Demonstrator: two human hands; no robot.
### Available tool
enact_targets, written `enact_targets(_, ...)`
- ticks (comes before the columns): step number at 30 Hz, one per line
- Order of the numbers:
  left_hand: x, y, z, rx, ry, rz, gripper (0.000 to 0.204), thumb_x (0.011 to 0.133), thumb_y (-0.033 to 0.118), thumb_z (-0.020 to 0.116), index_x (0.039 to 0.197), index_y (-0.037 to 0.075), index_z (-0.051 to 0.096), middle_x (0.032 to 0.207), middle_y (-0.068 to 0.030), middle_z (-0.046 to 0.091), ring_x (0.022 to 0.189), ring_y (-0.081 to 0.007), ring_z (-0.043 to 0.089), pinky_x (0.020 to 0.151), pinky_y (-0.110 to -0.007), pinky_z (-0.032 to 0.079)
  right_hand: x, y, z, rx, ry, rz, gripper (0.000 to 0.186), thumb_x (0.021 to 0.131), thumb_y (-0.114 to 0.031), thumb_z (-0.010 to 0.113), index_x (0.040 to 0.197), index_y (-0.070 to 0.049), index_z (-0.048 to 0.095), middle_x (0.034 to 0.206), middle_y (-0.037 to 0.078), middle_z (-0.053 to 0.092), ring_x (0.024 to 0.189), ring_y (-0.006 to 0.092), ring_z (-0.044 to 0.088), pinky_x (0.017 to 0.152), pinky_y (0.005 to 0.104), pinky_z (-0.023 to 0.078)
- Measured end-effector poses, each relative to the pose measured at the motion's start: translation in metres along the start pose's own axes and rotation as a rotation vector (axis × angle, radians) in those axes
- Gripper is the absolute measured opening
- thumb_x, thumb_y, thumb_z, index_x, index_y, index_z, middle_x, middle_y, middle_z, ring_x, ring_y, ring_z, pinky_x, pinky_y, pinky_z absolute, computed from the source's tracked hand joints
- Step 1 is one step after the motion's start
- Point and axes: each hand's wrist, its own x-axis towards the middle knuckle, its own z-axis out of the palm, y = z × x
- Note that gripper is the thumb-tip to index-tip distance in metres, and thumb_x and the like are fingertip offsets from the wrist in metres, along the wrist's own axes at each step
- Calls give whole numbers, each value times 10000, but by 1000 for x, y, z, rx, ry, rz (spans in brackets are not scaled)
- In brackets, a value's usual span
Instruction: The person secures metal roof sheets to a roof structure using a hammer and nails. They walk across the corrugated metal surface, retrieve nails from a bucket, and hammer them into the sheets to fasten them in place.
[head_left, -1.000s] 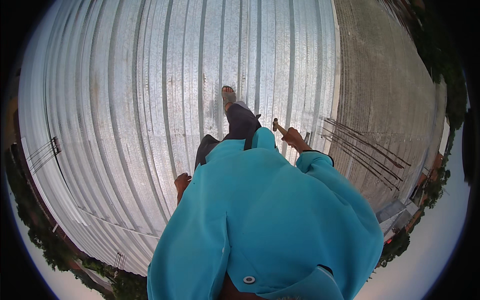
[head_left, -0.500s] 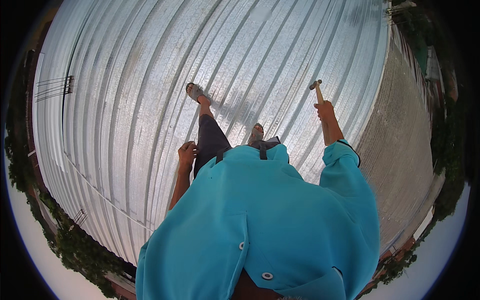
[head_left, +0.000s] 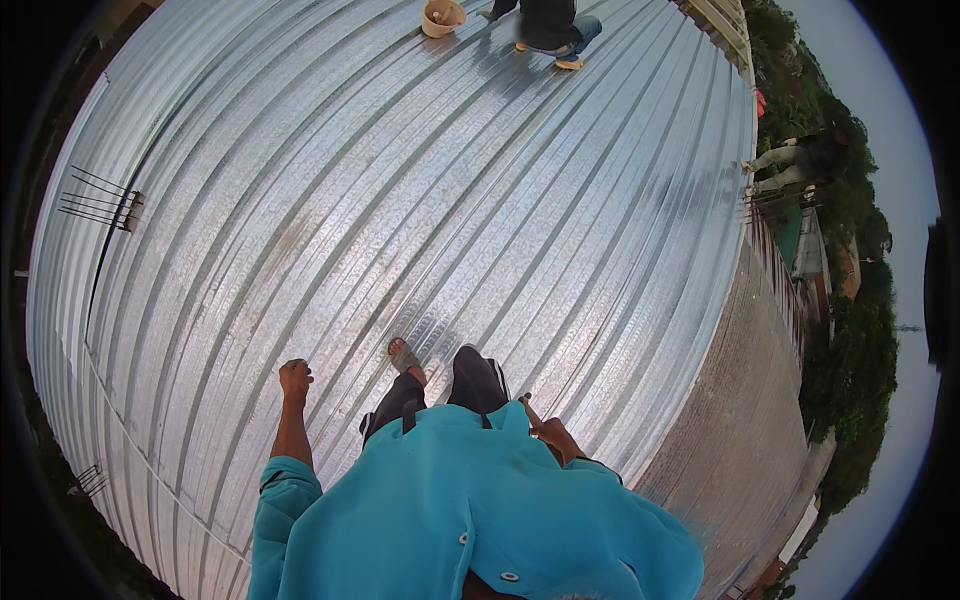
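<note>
My right hand [head_left: 555, 436], beside my trousers [head_left: 474, 375], is closed around the handle of a hammer [head_left: 531, 407]; the hammer lies ahead of the fist, partly seen, its head small and unclear. My left hand [head_left: 295, 378] is held out to the left above the metal sheeting [head_left: 330, 260], fingers curled inward; how tightly, I cannot tell. One sandalled foot [head_left: 404, 357] is on the sheeting. Farther off, a bucket [head_left: 437, 28] stands near a crouching co-worker [head_left: 548, 25].
</note>
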Motion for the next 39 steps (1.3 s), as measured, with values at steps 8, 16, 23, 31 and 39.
enact_targets(8,179,197,69,198,-43,236,303,858,170,615,1029,-56,724,768,-145,717,621,-214,698,607,-357,566,51,-197,-2,5,-18,-18,316,815,-185,795,877,78,631,685,135,645,548,235,645,459,401,519)
enact_targets(16,245,365,129,9,-234,174,390,869,184,633,1127,-106,671,874,-193,712,703,-219,692,626,-335,558,149,-496,-117,-168,118,-188,323,814,-188,794,882,81,629,690,137,650,555,236,655,462,399,525)
enact_targets(23,336,415,86,-151,-88,-120,325,894,172,614,1167,-2,651,891,-120,684,674,-208,678,528,-325,462,208,-822,-174,-239,240,-365,440,788,-269,822,948,70,591,716,150,661,551,240,659,461,404,525)
enact_targets(31,478,442,6,-92,-88,-444,230,902,139,576,1036,-26,665,846,-149,677,613,-244,659,468,-335,453,242,-1070,-98,-218,244,-516,465,747,-348,807,965,26,637,726,121,691,590,233,693,555,371,553)
enact_targets(39,724,635,-111,-274,-101,-152,315,911,177,579,1125,-44,646,896,-138,683,614,-198,654,439,-285,417,226,-1140,52,-242,69,-331,438,758,-275,845,860,117,677,669,168,672,535,256,659,482,399,522)
